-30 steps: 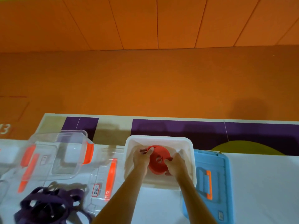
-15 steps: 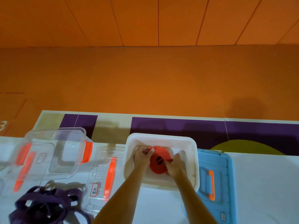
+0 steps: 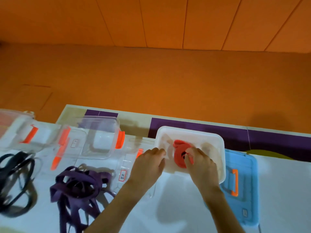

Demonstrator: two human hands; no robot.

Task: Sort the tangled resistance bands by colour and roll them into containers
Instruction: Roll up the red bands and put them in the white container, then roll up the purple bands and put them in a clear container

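Now | far left of both hands: black bands (image 3: pixel 15 174), purple bands (image 3: pixel 79 184), limp flat tangled straps, unsorted | left hand (image 3: pixel 148 163): has left the red roll (image 3: pixel 180 153), sits at tub (image 3: pixel 191 131) rim, grip unclear | red roll: tight rubbery coil inside tub | right hand (image 3: pixel 200 162): pinches it | judged: red nearly stowed

A tub (image 3: pixel 190 130) is set on the tabletop (image 3: pixel 282 190) right of the frame's centre; a rolled band (image 3: pixel 180 153) lies inside it, held by the right hand (image 3: pixel 200 162); the left hand (image 3: pixel 148 163) is placed at the tub's left wall; a handled lid (image 3: pixel 244 190) is tucked partly under the tub's right side; a flat lid (image 3: pixel 127 167) is laid just left of the tub; an open container (image 3: pixel 101 137) is set further left, and another container (image 3: pixel 21 133) at the left edge; a tangle of bands (image 3: pixel 79 184) is spread at lower left, a second tangle (image 3: pixel 15 167) beside it at the frame's edge.
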